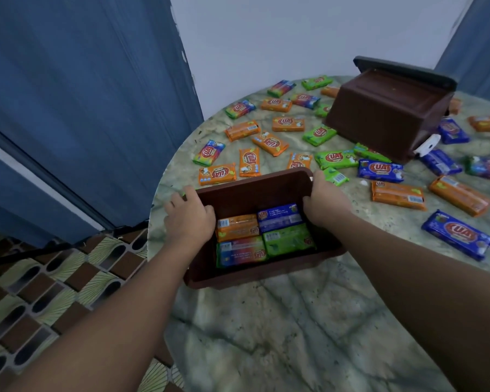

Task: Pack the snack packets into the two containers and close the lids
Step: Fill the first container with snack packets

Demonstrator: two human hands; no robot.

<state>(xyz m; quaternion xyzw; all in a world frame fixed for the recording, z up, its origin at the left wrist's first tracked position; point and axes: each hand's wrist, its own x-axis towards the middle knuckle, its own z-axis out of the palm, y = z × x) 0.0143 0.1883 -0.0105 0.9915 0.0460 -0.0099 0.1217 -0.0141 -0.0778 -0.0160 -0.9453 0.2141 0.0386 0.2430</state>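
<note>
Round marbled table [280, 321], both hands, left [188, 219], right [324, 200], gripping brown plastic tub [255, 278] rims; 4 glossy packets [263, 236] inside

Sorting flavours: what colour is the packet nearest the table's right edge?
Blue packet, clearest in the head view.

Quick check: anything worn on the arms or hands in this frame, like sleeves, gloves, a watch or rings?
Nothing visible. The left hand and right hand are bare, with no gloves, and no rings show on the fingers. Both forearms are uncovered to the frame edge: no sleeves, watch or bands.

Open brown plastic container [238, 278] near on marbled round surface [294, 321], four snack packets [262, 236] inside, upturned brown plastic container [385, 108] far right, loose packets [269, 142] between.
</note>
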